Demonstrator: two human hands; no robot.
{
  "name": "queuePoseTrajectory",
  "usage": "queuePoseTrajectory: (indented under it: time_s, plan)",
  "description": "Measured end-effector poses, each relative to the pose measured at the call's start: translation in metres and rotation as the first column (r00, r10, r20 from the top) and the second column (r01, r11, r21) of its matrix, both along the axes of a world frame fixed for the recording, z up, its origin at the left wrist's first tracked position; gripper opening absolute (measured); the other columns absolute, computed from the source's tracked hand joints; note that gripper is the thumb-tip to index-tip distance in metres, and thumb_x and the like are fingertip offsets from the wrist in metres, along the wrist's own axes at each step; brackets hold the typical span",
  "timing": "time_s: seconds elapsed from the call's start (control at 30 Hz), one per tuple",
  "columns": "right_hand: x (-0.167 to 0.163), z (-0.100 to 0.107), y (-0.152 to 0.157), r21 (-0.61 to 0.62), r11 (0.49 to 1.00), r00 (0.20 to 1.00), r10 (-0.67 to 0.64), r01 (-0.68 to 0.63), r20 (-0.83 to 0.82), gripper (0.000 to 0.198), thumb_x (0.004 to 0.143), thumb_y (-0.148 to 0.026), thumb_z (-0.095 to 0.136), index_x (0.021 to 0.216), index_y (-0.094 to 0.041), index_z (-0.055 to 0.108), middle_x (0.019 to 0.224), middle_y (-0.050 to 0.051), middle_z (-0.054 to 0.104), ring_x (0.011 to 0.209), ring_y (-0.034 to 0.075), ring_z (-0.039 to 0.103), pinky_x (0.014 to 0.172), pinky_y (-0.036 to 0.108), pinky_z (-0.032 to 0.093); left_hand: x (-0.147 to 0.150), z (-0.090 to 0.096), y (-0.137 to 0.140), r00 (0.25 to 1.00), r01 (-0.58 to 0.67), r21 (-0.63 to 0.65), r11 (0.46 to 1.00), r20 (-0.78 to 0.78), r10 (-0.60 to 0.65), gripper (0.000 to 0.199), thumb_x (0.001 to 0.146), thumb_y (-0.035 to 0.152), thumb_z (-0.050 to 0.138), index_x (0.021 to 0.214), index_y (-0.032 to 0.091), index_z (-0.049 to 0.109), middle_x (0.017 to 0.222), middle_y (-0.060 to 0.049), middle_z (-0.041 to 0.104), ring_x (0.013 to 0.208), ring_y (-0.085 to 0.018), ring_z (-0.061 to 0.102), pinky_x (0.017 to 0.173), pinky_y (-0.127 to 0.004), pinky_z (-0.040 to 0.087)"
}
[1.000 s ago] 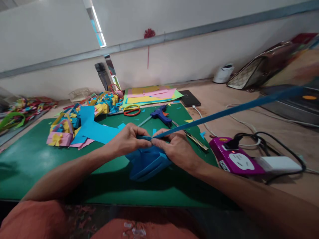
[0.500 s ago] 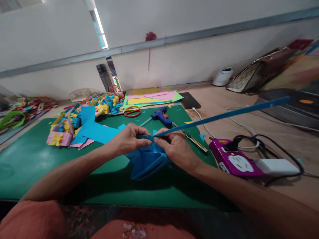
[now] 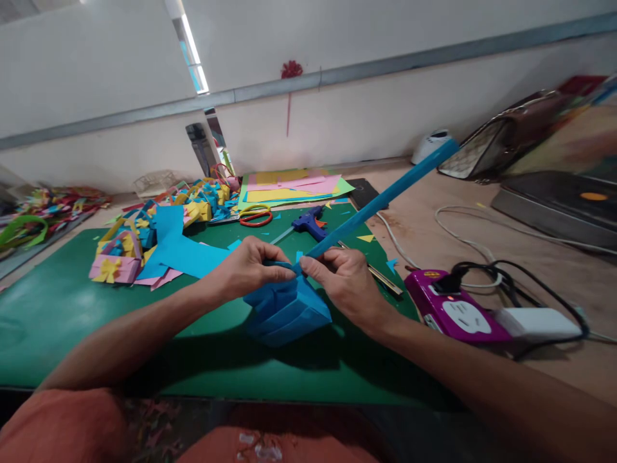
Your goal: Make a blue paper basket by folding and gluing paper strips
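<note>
A folded blue paper basket [image 3: 294, 313] hangs under my two hands, just over the green cutting mat [image 3: 202, 366]. My left hand [image 3: 250, 267] is closed, thumb on top, pinching the basket's upper edge. Close beside it, my right hand [image 3: 344, 283] pinches the lower end of a long blue paper strip [image 3: 385, 196] against the basket. From there the strip slants up to the right, its far end free in the air. Beyond my fingers lie a blue glue gun [image 3: 311, 223] and a utility knife [image 3: 385, 280], partly hidden by my right hand.
To the left are blue paper pieces [image 3: 193, 255] and a small pink paper basket [image 3: 116, 267]. Scissors [image 3: 255, 215] and coloured sheets [image 3: 294, 186] lie at the back. A purple power strip [image 3: 457, 308] with cables stands right of the mat, near my right forearm.
The strip has swung up to a steeper slant. The basket has turned in my hands, so its outer side now shows instead of its open inside. My hands have barely shifted.
</note>
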State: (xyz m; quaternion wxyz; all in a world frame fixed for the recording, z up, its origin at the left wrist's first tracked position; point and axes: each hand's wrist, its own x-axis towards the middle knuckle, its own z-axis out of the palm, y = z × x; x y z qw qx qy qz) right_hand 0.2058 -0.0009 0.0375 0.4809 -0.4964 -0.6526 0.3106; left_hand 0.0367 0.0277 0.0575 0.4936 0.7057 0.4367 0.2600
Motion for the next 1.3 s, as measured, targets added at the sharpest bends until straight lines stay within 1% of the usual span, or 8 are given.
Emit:
queuePoseTrajectory:
  time_s: [0.17,0.3,0.4,0.5,0.83,0.97,1.13,1.3]
  plan:
    - [-0.002,0.001,-0.003,0.035,0.999,1.0,-0.026,0.027,-0.015,0.036,0.075,-0.032,0.058,0.042,-0.018,0.05,0.044,-0.004,0.042,0.047,0.008,0.037,0.048,0.024,0.032,0.0,0.001,-0.001,1.0,-0.015,-0.01,1.0,0.021,0.016,0.016,0.061,0.026,0.071,0.063,0.01,0.067,0.054,0.002,0.057,0.049,-0.006,0.044,0.048,-0.018,0.034]
    - [-0.004,0.001,-0.003,-0.09,0.996,0.995,-0.011,0.001,-0.102,0.034,0.073,-0.036,0.059,0.047,-0.016,0.053,0.046,-0.004,0.045,0.047,0.007,0.037,0.045,0.023,0.031,-0.001,0.0,-0.001,1.0,0.008,0.012,1.0,0.024,-0.009,0.016,0.063,0.026,0.07,0.066,0.01,0.068,0.054,0.002,0.057,0.049,-0.006,0.044,0.047,-0.018,0.034]
    - [-0.004,0.0,-0.002,-0.212,0.976,0.981,0.015,-0.057,-0.195,0.029,0.067,-0.039,0.064,0.054,-0.014,0.058,0.051,-0.003,0.051,0.048,0.008,0.04,0.045,0.022,0.032,-0.001,-0.001,-0.002,0.999,0.032,0.076,0.997,0.022,-0.034,0.016,0.065,0.026,0.069,0.068,0.011,0.069,0.057,0.001,0.058,0.051,-0.007,0.045,0.048,-0.018,0.035]
    - [-0.002,-0.002,0.0,-0.28,0.953,0.969,0.045,-0.115,-0.244,0.027,0.064,-0.039,0.067,0.059,-0.013,0.061,0.056,-0.002,0.055,0.052,0.008,0.043,0.05,0.023,0.036,-0.001,-0.003,-0.003,0.999,0.039,0.115,0.993,0.031,-0.043,0.013,0.067,0.024,0.067,0.07,0.011,0.069,0.058,0.001,0.059,0.052,-0.007,0.045,0.049,-0.018,0.036]
    - [0.001,-0.011,0.007,-0.313,0.923,0.956,0.142,-0.222,-0.258,0.025,0.066,-0.037,0.065,0.062,-0.013,0.062,0.058,-0.002,0.056,0.055,0.009,0.047,0.055,0.025,0.037,0.002,-0.005,-0.005,0.999,-0.001,0.258,0.966,0.032,-0.007,0.007,0.067,0.018,0.067,0.066,0.011,0.066,0.061,-0.001,0.062,0.058,-0.009,0.051,0.055,-0.018,0.041]
    - [0.0,-0.015,0.009,-0.34,0.896,0.92,0.158,-0.286,-0.359,0.024,0.064,-0.036,0.067,0.064,-0.013,0.062,0.059,-0.002,0.057,0.057,0.009,0.049,0.058,0.025,0.039,0.002,-0.006,-0.006,0.999,-0.009,0.296,0.955,0.032,0.0,0.009,0.067,0.019,0.066,0.066,0.01,0.064,0.061,-0.001,0.061,0.057,-0.009,0.051,0.053,-0.018,0.041]
    - [-0.003,-0.014,0.008,-0.419,0.838,0.879,0.138,-0.349,-0.457,0.028,0.059,-0.036,0.074,0.061,-0.013,0.059,0.058,-0.003,0.057,0.057,0.009,0.052,0.062,0.026,0.043,0.002,-0.005,-0.009,1.0,-0.025,0.397,0.917,0.002,0.026,0.004,0.068,0.014,0.066,0.066,0.011,0.065,0.061,0.0,0.062,0.058,-0.009,0.053,0.053,-0.017,0.041]
    - [-0.003,-0.009,0.006,-0.459,0.801,0.861,0.131,-0.384,-0.492,0.038,0.047,-0.038,0.082,0.059,-0.013,0.056,0.057,-0.003,0.057,0.057,0.009,0.053,0.063,0.026,0.044,0.002,-0.004,-0.01,1.0,0.031,0.404,0.914,-0.009,-0.03,0.009,0.071,0.011,0.063,0.075,0.014,0.071,0.072,-0.002,0.069,0.065,-0.011,0.059,0.06,-0.019,0.046]
